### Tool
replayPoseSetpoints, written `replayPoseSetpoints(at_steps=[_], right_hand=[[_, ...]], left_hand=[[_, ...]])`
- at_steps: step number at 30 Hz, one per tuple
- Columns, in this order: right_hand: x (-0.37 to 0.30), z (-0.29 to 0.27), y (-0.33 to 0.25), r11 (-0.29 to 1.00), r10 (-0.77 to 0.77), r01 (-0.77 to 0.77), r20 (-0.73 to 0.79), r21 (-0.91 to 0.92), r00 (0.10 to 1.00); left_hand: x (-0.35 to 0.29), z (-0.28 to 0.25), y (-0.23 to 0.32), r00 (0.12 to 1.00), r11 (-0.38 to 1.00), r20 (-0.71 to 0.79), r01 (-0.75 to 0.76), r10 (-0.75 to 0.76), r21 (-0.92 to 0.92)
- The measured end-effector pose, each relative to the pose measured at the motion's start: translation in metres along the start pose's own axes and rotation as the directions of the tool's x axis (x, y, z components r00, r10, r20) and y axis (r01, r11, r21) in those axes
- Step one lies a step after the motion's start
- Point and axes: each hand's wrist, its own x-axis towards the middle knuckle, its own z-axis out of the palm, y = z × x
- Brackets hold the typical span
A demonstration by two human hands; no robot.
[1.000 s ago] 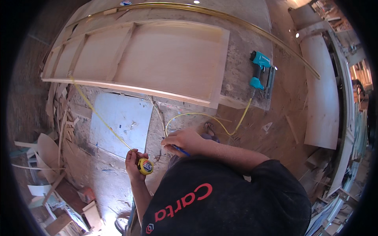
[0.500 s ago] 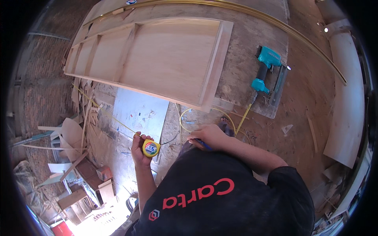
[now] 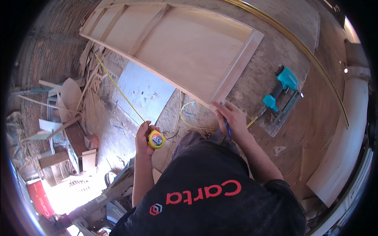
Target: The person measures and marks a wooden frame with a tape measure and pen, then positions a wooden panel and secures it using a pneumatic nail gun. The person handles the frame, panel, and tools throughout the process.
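My left hand (image 3: 142,138) is closed around a yellow tape measure (image 3: 156,140), in front of my body. Its yellow blade (image 3: 122,94) is drawn out and runs up to the far left, below the long edge of a shallow wooden frame panel (image 3: 193,51) with crosspieces. My right hand (image 3: 233,118) is at the panel's near corner, fingertips at or just beside the wood; exact contact is hard to make out. Held in that hand is a slim blue pen (image 3: 228,128), pointing back toward me.
To the right lies a teal nail gun (image 3: 281,88) with a yellow hose (image 3: 252,122). Long gold-coloured strips (image 3: 311,53) curve past the far right. A pale sheet (image 3: 141,92) lies beneath the panel's near edge. Wood scraps (image 3: 71,98) crowd the left, and a rolled sheet (image 3: 342,145) lies right.
My right hand has moved up and forward to the panel's corner with the pen. The tape measure stays in my left hand. The whole view has turned and shifted.
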Motion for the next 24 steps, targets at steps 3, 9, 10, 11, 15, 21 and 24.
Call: replayPoseSetpoints(at_steps=[3,9,10,11,15,21,24], right_hand=[[0.011,-0.011,0.013,0.979,-0.008,0.018,0.050,-0.203,0.999],[0.017,-0.014,0.016,0.947,-0.039,0.091,0.169,-0.307,0.985],[0.017,-0.013,0.016,0.947,-0.042,0.092,0.166,-0.307,0.985],[0.016,-0.012,0.018,0.948,-0.044,0.092,0.161,-0.306,0.986],[0.016,-0.010,0.022,0.955,-0.055,0.096,0.149,-0.282,0.987],[0.017,-0.007,0.024,0.957,-0.050,0.094,0.166,-0.273,0.985],[0.019,-0.009,0.022,0.955,-0.038,0.090,0.185,-0.283,0.982]], left_hand=[[-0.006,0.002,-0.003,1.000,0.999,-0.006,0.011,-0.011,-0.044],[-0.012,-0.006,-0.011,0.998,0.996,-0.051,-0.027,0.023,-0.090],[-0.014,-0.007,-0.012,0.998,0.995,-0.051,-0.028,0.023,-0.100],[-0.015,-0.008,-0.013,0.999,0.994,-0.050,-0.027,0.022,-0.109],[-0.021,-0.008,-0.018,0.997,0.993,-0.071,-0.018,0.010,-0.113],[-0.023,-0.005,-0.023,0.998,0.997,-0.069,-0.018,0.013,-0.081],[-0.024,-0.002,-0.025,0.998,0.996,-0.055,-0.019,0.015,-0.083]])
